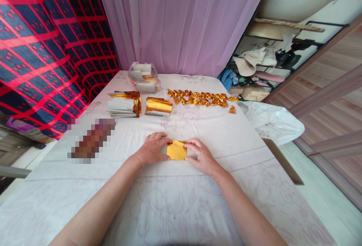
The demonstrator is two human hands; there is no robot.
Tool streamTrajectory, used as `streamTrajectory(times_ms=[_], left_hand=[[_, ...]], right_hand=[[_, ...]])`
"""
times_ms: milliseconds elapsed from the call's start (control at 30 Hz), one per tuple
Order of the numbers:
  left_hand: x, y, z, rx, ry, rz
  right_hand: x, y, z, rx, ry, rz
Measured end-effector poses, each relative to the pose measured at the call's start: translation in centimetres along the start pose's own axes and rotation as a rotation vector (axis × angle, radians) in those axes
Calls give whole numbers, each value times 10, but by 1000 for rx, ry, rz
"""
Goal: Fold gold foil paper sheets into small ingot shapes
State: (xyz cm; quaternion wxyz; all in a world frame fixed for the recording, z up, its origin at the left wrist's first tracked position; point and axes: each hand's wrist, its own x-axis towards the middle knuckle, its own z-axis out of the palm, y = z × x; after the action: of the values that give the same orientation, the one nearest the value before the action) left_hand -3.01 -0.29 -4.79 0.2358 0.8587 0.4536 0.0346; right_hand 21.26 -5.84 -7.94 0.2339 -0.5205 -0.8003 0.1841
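Both hands' grip (pixel 152 148) (pixel 199 155) flat on unmarked gold sheet (pixel 176 150)

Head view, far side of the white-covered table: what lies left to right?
Stack of white and gold foil sheets → curled gold foil bundle → row of small folded gold foil pieces → lone folded gold piece.

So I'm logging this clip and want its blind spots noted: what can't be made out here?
- Head view: a pixelated patch blurs whatever lies left of the hands.
- The gold paper sheet has both ends under the left hand and right hand.
- The plastic bag: contents too small to identify.
- The folded gold pieces: shapes too small to read.
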Motion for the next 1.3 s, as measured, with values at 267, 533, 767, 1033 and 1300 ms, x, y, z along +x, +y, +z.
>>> streamTrajectory(times_ms=[267, 533, 767, 1033, 1300], left_hand=[[-1, 10, 7, 36, 62, -24], [-3, 28, 31, 88, 268, -101], [-3, 23, 31, 87, 259, -91], [-2, 23, 28, 75, 227, -97], [-3, 23, 26, 56, 204, -106]], right_hand=[[-5, 4, 1, -17, 22, -20], [-11, -18, 15, -124, 120, 125], [-9, -35, 24, -234, 186, 199], [-10, -31, 17, -194, 110, 208], [-13, -13, 12, -98, 57, 132]])
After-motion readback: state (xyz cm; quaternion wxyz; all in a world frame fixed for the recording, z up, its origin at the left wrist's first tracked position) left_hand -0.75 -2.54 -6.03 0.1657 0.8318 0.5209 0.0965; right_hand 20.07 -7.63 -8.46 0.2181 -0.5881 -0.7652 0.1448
